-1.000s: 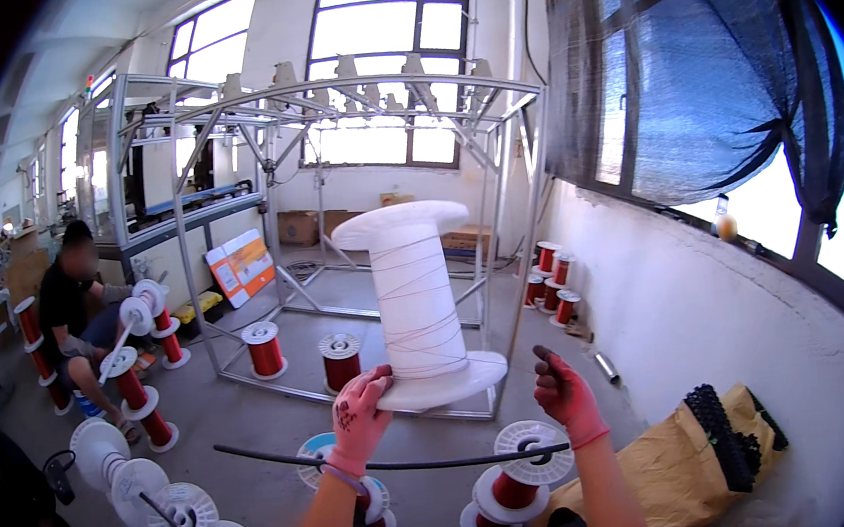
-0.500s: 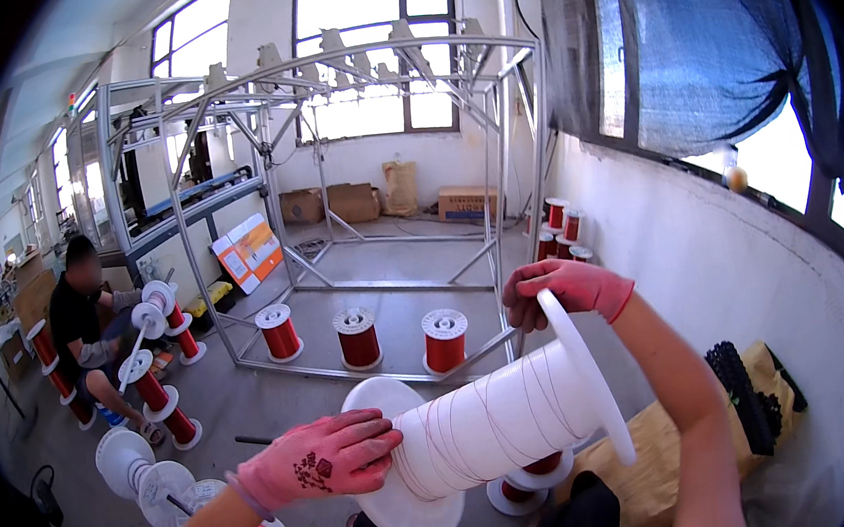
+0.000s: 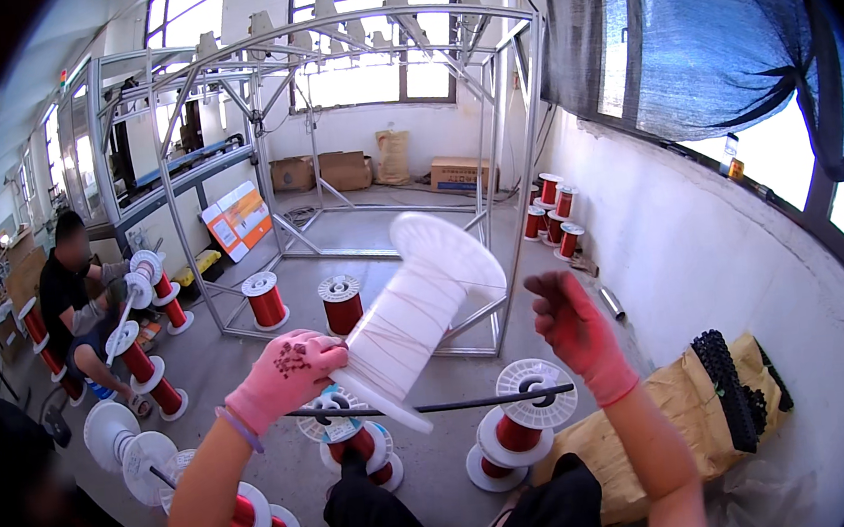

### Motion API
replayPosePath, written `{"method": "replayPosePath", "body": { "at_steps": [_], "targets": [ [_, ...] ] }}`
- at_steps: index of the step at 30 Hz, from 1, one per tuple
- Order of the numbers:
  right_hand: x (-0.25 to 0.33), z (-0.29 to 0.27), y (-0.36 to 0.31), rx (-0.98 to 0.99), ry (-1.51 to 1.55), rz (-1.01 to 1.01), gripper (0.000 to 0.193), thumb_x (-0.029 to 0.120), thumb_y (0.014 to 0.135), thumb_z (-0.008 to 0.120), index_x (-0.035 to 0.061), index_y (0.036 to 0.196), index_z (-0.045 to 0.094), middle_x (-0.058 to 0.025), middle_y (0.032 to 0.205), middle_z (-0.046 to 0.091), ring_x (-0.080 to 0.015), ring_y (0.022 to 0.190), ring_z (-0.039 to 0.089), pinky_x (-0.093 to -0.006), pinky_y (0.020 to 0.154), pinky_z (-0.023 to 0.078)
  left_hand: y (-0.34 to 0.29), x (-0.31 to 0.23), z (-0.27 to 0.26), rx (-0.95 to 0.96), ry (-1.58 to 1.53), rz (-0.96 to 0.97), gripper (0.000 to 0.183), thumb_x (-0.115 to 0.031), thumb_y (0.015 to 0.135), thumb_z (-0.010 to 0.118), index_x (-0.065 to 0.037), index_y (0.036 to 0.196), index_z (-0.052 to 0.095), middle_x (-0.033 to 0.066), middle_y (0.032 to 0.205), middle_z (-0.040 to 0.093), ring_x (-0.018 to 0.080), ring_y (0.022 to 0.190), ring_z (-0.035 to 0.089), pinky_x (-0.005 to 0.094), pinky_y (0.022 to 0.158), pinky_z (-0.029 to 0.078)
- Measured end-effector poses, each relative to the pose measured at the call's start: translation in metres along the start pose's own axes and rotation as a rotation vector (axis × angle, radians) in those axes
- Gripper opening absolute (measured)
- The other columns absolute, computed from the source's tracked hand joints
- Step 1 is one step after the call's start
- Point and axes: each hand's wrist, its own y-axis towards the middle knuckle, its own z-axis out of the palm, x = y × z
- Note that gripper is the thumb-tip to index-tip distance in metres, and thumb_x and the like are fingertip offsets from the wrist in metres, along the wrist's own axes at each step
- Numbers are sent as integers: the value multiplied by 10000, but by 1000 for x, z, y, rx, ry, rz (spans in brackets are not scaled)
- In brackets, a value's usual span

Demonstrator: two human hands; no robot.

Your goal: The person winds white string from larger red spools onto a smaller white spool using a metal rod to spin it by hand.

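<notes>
A large white spool (image 3: 408, 310) with a few loose turns of thin wire hangs tilted in front of me. My left hand (image 3: 286, 371), in a pink glove, is closed on its lower flange. Apart from the spool, to the right, my gloved right hand (image 3: 581, 335) is open with nothing in it. Below them a dark rod (image 3: 454, 403) lies across the tops of two stacks of red wire spools. The right stack has a white-flanged top spool (image 3: 526, 395); the left stack's top spool (image 3: 335, 412) is partly hidden by the white spool.
A metal frame (image 3: 381, 252) stands ahead, with red wire spools (image 3: 265, 299) at its foot. At the left a seated person (image 3: 77, 284) handles spools on a rod. White spools (image 3: 114, 436) stand at the lower left. A tan sack (image 3: 649, 444) lies by the right wall.
My right hand has let go of the white spool's far flange and moved down. The spool has been lifted and tipped more upright in my left hand, uncovering the rod and spools below.
</notes>
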Motion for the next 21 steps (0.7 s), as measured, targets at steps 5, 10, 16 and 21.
{"method": "replayPosePath", "body": {
  "at_steps": [5,10,16,21],
  "targets": [
    [-45,-103,44,129,400,208,240,302,969,541,72,1002,604,-74,931,649,-128,733,584,-246,620,474,-6,-20,7,-335,76,110,268,-62,681,685,-102,920,570,48,1111,643,284,1017,628,403,886,519],
    [-22,-85,88,237,-207,290,274,310,962,544,48,983,624,-18,795,648,-110,646,610,-241,549,477,-34,-35,-10,-270,232,260,257,-58,686,708,-88,910,586,76,1059,650,302,960,647,395,832,556],
    [8,-54,101,310,-753,495,288,290,935,588,48,1089,606,-57,908,664,-129,786,641,-254,676,516,-27,-36,-14,-163,241,211,272,-70,683,694,-79,953,657,87,1001,664,289,924,668,355,745,583],
    [-16,-29,114,441,-922,315,363,232,907,599,29,1208,587,-70,1007,677,-144,920,636,-268,804,510,-20,-57,-25,-93,257,274,270,-107,700,677,-69,965,646,103,962,665,303,902,673,351,707,590]
  ]
}}
